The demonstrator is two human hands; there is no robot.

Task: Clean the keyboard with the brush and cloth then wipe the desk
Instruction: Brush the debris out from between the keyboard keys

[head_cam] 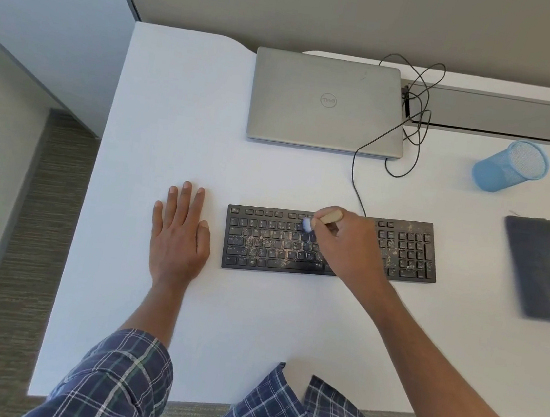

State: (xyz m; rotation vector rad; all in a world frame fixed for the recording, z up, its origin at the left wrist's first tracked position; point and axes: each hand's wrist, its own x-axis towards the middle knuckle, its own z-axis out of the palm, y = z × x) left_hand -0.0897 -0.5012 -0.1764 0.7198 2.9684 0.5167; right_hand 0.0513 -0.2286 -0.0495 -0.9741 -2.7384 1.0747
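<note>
Silver Dell laptop (325, 118) behind keyboard (262, 243); right hand (353, 248) grips brush (330, 217), left hand (179, 235) flat.

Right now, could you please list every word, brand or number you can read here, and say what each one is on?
"DELL": round logo on the laptop lid, seen upside down.
Keyboard key legends: too small and blurred to read reliably.
Cloth and cup: no text visible.

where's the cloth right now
In the head view the cloth lies flat on the desk, right of the keyboard and apart from it, nearer the person than the blue mesh cup.
</note>
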